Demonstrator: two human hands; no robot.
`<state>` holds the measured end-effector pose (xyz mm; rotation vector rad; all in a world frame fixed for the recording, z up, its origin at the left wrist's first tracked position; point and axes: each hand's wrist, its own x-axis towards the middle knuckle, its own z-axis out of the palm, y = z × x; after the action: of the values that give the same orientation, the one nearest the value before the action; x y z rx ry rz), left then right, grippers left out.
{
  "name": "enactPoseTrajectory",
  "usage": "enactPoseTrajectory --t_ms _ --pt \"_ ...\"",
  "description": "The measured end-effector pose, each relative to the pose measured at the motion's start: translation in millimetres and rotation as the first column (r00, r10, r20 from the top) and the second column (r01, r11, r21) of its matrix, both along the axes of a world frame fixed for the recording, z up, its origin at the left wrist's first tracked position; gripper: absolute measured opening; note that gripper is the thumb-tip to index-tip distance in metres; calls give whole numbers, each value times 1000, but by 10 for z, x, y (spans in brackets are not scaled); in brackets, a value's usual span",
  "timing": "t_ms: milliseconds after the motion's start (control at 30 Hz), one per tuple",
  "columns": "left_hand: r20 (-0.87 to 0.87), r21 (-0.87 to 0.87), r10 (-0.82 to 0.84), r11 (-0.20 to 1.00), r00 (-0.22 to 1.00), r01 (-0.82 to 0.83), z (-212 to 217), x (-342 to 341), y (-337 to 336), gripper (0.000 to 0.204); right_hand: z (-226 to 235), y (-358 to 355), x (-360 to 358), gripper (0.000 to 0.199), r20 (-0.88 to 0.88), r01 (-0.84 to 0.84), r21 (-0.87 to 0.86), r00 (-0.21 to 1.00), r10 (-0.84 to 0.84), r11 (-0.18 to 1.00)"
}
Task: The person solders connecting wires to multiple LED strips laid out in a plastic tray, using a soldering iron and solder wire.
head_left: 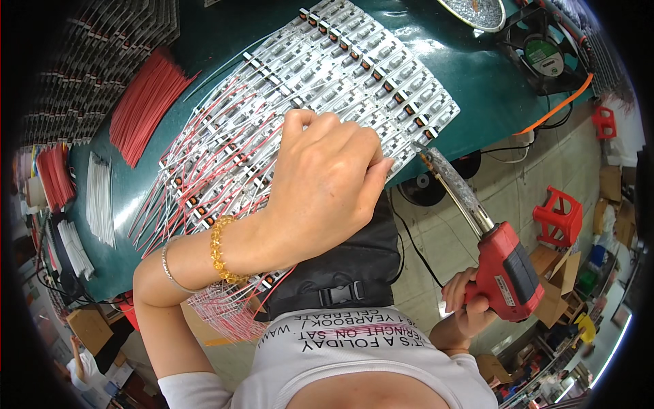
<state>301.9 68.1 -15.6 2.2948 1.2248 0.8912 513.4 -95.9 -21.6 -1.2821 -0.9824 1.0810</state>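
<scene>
A panel of many small white circuit boards [381,58] lies across the table in front of me. Thin red and white wires [204,146] trail from its left part. My left hand [327,177] is over the middle of the panel, fingers curled closed and knuckles up; whatever they hold is hidden beneath. To the right, my right hand [466,307] grips a red and black soldering gun [505,273]. Its long metal barrel points up and left, the tip close to the panel's right edge.
Bundles of red wires [146,102] and white wires [101,198] lie on the green table [266,17] at left, near stacked boards [95,68]. A black fan [545,54] and metal dish [477,15] stand far right. A red stool [558,217] is on the floor.
</scene>
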Motion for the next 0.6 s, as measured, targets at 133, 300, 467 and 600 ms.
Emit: enactPoseTrajectory --t_ms 133,300,467,600 --pt "11 3 -5 1000 1000 5 0 0 1 18 -5 -8 41 69 15 -22 26 1000 22 999" --pt "2 4 -6 1000 1000 6 0 2 2 18 2 0 49 75 -8 -27 4 1000 27 1000" --pt "4 4 -6 1000 1000 6 4 2 0 18 -5 24 54 74 -9 -69 0 998 69 998" --pt "-7 16 -5 1000 1000 5 1 3 2 19 -21 27 59 74 -10 -84 10 996 84 996"
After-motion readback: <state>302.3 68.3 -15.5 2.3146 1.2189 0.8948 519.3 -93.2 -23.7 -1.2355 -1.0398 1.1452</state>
